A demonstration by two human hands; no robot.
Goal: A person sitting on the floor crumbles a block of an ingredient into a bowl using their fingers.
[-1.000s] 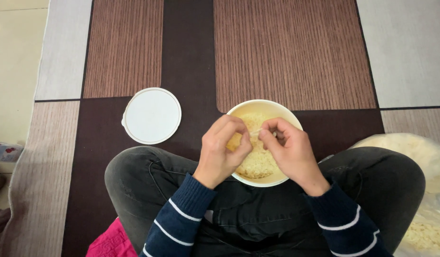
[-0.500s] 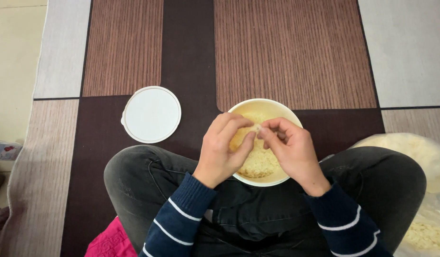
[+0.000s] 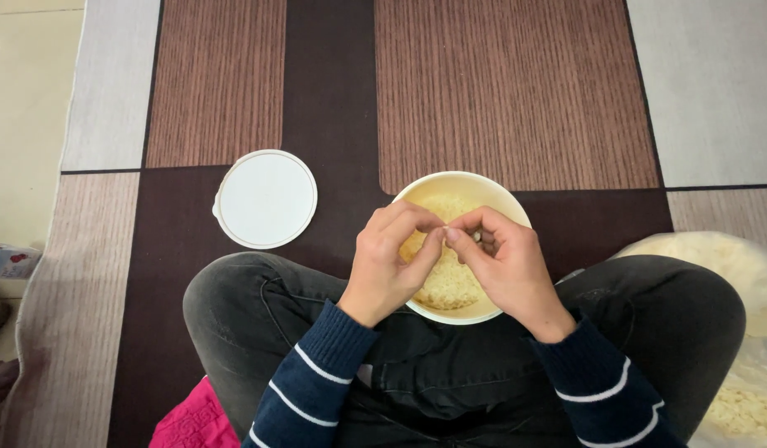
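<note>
A cream bowl [image 3: 493, 187] holding many small pale yellow pieces [image 3: 447, 284] rests between my crossed legs on the rug. Both hands hover over the bowl, their fingertips meeting above its middle. My left hand [image 3: 389, 262] curls in from the left, its thumb tip pressed against the thumb of my right hand [image 3: 508, 264]. A small pale piece [image 3: 476, 236] is pinched between the fingers of both hands; most of it is hidden by the fingers.
A round white lid [image 3: 266, 199] lies flat on the rug to the bowl's left. A clear plastic bag [image 3: 736, 282] of similar pale pieces sits by my right knee. A pink cloth [image 3: 192, 419] lies under my left leg. Bare floor borders the rug on the left.
My fingers have worked at the small piece, and the two thumbs now touch. Both hands stay over the bowl. Bowl and lid have not moved.
</note>
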